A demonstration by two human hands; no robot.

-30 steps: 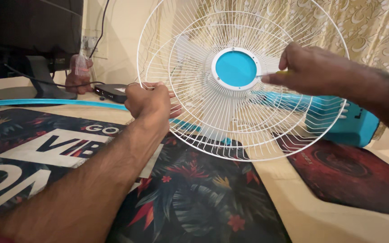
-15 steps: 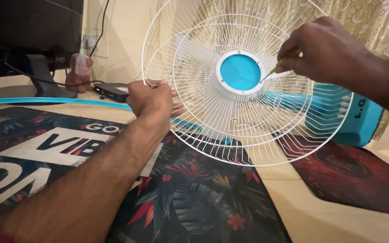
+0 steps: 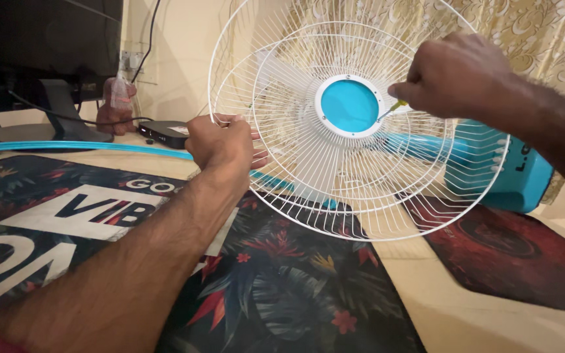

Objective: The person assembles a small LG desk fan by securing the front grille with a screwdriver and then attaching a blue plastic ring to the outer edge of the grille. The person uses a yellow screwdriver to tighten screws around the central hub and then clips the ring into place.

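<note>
Left hand [image 3: 220, 145] clamps the left rim of the white wire fan guard [image 3: 308, 189], grip pressed tight around the wires, holding it upright at centre frame above the worktop [image 3: 420, 287]. Right hand [image 3: 456, 78], upper right, pinches a yellow-handled screwdriver [image 3: 395, 106], its tip at the edge of the guard's blue centre disc [image 3: 349, 104]. Behind lies the blue fan base [image 3: 511, 173]; a floral mat [image 3: 282, 287] covers the worktop lower centre.
</note>
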